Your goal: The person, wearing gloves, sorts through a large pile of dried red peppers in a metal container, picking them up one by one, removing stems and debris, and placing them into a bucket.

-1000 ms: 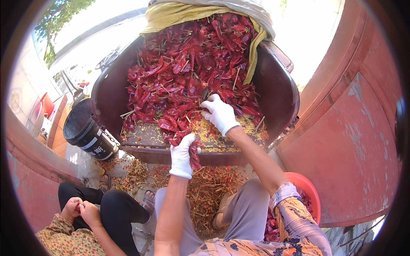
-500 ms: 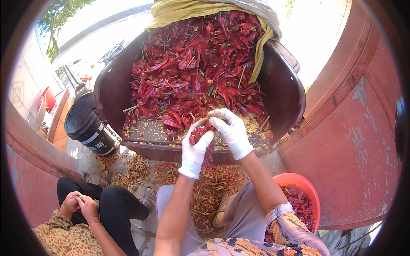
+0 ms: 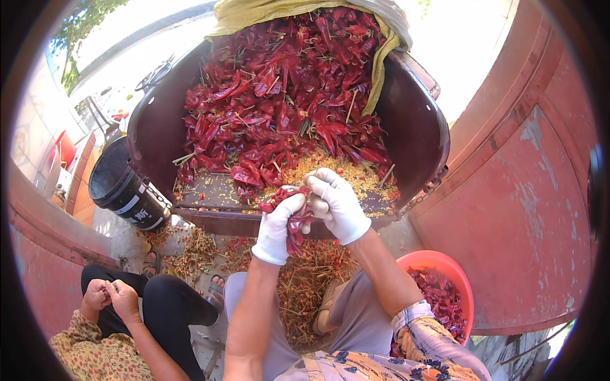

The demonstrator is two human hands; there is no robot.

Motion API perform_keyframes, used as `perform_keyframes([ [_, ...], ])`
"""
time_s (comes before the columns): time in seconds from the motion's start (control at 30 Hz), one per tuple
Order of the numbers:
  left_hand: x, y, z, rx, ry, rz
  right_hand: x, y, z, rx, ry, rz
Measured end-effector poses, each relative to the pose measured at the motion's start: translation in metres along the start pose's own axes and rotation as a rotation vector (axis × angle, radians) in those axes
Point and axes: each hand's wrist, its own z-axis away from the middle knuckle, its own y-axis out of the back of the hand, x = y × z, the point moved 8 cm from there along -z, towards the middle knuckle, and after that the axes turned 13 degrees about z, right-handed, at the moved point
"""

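In white gloves, both my hands meet above the front edge of a dark cart bed (image 3: 254, 219). My left hand (image 3: 273, 235) is closed around dried red chili peppers (image 3: 295, 233), which hang wrinkled between thumb and palm. Thumb and forefinger of my right hand (image 3: 340, 208) pinch at the upper end of the peppers, where the stem would be; the fingers hide the exact spot. Behind the hands, a large heap of dried red chili peppers (image 3: 279, 89) fills the cart bed, with loose yellow seeds (image 3: 324, 166) scattered along its front.
A red tub (image 3: 466, 298) of peppers stands by my right leg. Broken stems (image 3: 311, 286) litter the ground between my feet. Left of the cart tilts a black bucket (image 3: 130, 190). A co-worker's bare hands (image 3: 113, 296) are together at lower left. Red metal panels (image 3: 508, 222) flank the cart.
My right hand has turned slightly and its fingers have curled in more. The peppers in my left hand show more now. The whole view has shifted slightly.
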Motion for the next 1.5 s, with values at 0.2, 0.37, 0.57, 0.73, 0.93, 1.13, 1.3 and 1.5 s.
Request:
perform_keyframes([
  [0.2, -0.003, 0.0, 0.0, -0.096, 0.045, 0.083, 0.01, -0.005, -0.002, -0.158, -0.049, -0.31],
  [0.37, -0.009, 0.001, -0.001, -0.025, 0.029, 0.094, -0.014, 0.002, 0.009, 0.089, 0.174, 0.173],
  [0.57, 0.001, -0.001, 0.002, 0.066, -0.053, -0.11, -0.026, 0.002, 0.016, 0.247, 0.296, 0.455],
  [0.73, -0.001, 0.001, 0.002, 0.019, -0.047, -0.038, -0.02, 0.001, 0.015, 0.22, 0.215, 0.384],
  [0.93, -0.006, -0.003, 0.005, 0.001, -0.036, 0.093, 0.009, 0.0, 0.003, 0.044, 0.004, -0.169],
  [1.13, -0.008, -0.001, 0.004, 0.019, -0.027, 0.104, 0.011, 0.002, 0.004, 0.03, 0.034, -0.264],
  [1.3, 0.004, -0.006, 0.006, 0.109, -0.222, -0.226, -0.032, 0.0, 0.038, 0.39, 0.605, 0.663],
  [1.5, 0.013, 0.01, 0.008, 0.247, -0.371, -0.465, -0.067, -0.018, 0.061, 0.432, 0.775, 0.736],
])
